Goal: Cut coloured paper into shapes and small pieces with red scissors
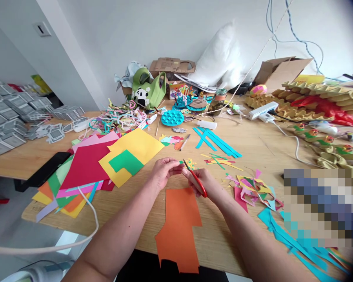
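My right hand [200,181] is closed around a pair of scissors [200,184] with red handles; their dark blades point up and left. Between the fingertips of my left hand [166,170] is a small piece of green paper [181,162], right beside the blades. Whether the blades touch it I cannot tell. Below both hands, an orange paper sheet [181,227] with cut-out edges lies at the table's front edge. Just beyond the fingers is a little heap of small yellow and green paper bits [191,163].
Coloured paper sheets [86,166] pile up on the left, crossed by a white cable [95,223]. Blue strips [219,143], thin strips [222,161] and paper scraps [254,190] lie ahead and right. A pen [184,142], green bag [148,92] and power strip [263,110] are farther back.
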The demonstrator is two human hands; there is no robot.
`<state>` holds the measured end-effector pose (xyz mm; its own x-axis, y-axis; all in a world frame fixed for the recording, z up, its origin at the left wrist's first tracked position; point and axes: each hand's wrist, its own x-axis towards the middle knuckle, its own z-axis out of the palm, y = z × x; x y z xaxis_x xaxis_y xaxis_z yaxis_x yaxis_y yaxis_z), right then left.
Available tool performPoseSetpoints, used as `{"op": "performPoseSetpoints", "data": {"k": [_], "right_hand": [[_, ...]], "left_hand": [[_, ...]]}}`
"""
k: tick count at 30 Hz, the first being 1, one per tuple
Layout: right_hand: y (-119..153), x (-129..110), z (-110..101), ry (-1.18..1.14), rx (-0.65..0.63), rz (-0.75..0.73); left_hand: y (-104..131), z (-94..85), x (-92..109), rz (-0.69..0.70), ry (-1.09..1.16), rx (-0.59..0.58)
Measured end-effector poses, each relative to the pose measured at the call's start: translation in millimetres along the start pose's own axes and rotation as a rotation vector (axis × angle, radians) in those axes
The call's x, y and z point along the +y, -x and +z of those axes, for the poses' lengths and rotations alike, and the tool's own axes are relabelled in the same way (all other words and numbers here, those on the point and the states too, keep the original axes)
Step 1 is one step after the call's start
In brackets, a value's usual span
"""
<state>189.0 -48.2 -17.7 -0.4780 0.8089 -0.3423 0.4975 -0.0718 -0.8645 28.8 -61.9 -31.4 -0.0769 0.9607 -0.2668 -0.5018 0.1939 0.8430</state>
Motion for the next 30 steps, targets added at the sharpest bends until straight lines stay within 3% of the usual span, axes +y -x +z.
{"op": "performPoseSetpoints", "data": {"k": [9,30], "right_hand": [[7.5,-10.3,9.5,-0.065,0.007,-0.048],[3.0,-6.6,14.0,-0.095,0.022,-0.016]], "left_hand": [[6.6,12.6,-16.1,0.029,0.173,0.084],[16.1,24.9,-30.1,0.107,0.242,0.202]]}}
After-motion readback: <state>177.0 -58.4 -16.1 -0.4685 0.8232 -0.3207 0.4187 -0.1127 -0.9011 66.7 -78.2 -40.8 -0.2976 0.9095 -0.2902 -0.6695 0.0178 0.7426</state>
